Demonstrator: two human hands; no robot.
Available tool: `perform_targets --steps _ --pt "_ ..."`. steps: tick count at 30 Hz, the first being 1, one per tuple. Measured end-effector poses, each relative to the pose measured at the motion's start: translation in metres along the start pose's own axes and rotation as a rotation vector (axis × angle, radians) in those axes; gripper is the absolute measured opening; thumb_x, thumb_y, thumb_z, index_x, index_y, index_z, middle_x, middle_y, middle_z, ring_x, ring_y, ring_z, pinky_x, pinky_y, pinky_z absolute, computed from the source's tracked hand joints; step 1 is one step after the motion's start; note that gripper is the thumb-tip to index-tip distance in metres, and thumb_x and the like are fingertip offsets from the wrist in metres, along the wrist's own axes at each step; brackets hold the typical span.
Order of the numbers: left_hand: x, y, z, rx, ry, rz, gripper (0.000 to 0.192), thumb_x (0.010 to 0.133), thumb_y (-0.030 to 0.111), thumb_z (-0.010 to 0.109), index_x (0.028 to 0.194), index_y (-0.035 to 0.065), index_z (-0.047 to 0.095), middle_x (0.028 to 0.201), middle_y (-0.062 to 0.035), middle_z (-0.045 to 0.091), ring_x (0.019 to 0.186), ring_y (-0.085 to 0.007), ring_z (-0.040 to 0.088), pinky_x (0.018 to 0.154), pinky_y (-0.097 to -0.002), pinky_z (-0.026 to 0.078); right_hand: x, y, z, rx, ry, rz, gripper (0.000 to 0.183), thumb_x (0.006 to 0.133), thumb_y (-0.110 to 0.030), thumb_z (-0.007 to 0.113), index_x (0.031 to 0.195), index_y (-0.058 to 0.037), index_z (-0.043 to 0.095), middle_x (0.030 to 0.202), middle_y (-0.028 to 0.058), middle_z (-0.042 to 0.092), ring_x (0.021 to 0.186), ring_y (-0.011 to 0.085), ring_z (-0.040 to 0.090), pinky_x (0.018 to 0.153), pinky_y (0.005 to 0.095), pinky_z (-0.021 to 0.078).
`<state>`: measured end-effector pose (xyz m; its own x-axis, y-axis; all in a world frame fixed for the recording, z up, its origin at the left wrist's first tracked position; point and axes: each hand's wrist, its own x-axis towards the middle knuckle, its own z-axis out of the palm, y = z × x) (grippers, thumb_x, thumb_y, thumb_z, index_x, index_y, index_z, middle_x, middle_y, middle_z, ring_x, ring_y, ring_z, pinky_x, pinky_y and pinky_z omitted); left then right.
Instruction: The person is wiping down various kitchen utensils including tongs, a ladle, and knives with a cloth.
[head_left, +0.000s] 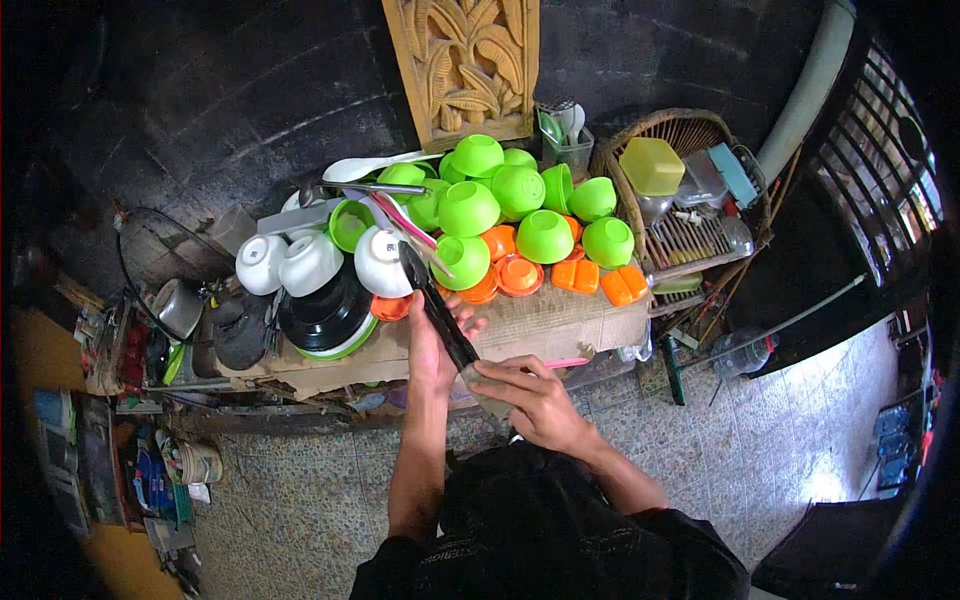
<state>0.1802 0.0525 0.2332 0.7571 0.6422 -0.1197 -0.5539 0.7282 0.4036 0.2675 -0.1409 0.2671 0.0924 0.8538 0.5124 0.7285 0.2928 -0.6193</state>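
A long black utensil slants across in front of me, its upper end over a white bowl. My left hand is around it from the left, palm up, fingers partly hidden behind it. The fingers of my right hand pinch its lower end, where a greyish flat piece shows; I cannot tell whether that is cloth or part of the utensil. Just beyond the upper end lie a pink-handled utensil and metal tongs or a similar tool, among green bowls.
Orange dishes line the front of the cardboard-covered table. Black plates and more white bowls stand at left. A wicker rack with containers is at right. A carved wooden panel rises behind; a pot sits far left.
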Motion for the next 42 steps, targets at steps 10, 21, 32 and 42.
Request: perform_targets --steps 10,21,32,42 --pt "-0.007 0.015 0.002 -0.010 0.036 0.063 0.032 0.102 0.043 0.056 0.108 0.0135 0.046 0.077 0.0036 0.050 0.051 -0.0067 0.043 0.041 -0.0230 0.037 -0.013 0.014 -0.038 0.424 -0.162 0.080 0.053 0.073 0.001 0.051 0.122 -0.0033 0.068 0.131 0.0138 0.066 0.114 0.0334 0.061 0.103 0.0422 0.0468" --pt "-0.017 -0.014 0.043 0.268 0.155 0.199 0.024 0.101 0.025 0.062 0.114 0.0081 0.051 0.089 -0.0068 0.060 0.094 -0.0255 0.071 0.091 -0.0459 0.060 0.022 0.003 0.002 0.010 0.086 -0.038 0.055 0.068 0.009 0.057 0.118 -0.0096 0.071 0.136 0.0074 0.063 0.121 0.0339 0.055 0.103 0.0417 0.0461" --pt "-0.020 -0.008 0.020 0.256 0.017 0.123 0.021 0.105 0.027 0.056 0.122 0.0165 0.051 0.079 0.0015 0.045 0.055 -0.0056 0.040 0.049 -0.0212 0.035 -0.017 0.009 -0.025 0.305 -0.170 0.033 0.047 0.067 0.009 0.048 0.105 -0.0050 0.072 0.118 0.0074 0.071 0.112 0.0304 0.061 0.101 0.0409 0.0465" --pt "-0.049 -0.023 0.042 0.367 -0.142 -0.312 0.047 0.087 -0.002 0.055 0.126 0.0158 0.037 0.075 -0.0041 0.049 0.050 -0.0100 0.044 0.046 -0.0250 0.036 0.027 0.017 -0.056 -0.352 0.252 -0.173 0.044 0.082 -0.005 0.058 0.124 -0.0115 0.069 0.133 0.0063 0.063 0.120 0.0291 0.056 0.101 0.0420 0.0466"
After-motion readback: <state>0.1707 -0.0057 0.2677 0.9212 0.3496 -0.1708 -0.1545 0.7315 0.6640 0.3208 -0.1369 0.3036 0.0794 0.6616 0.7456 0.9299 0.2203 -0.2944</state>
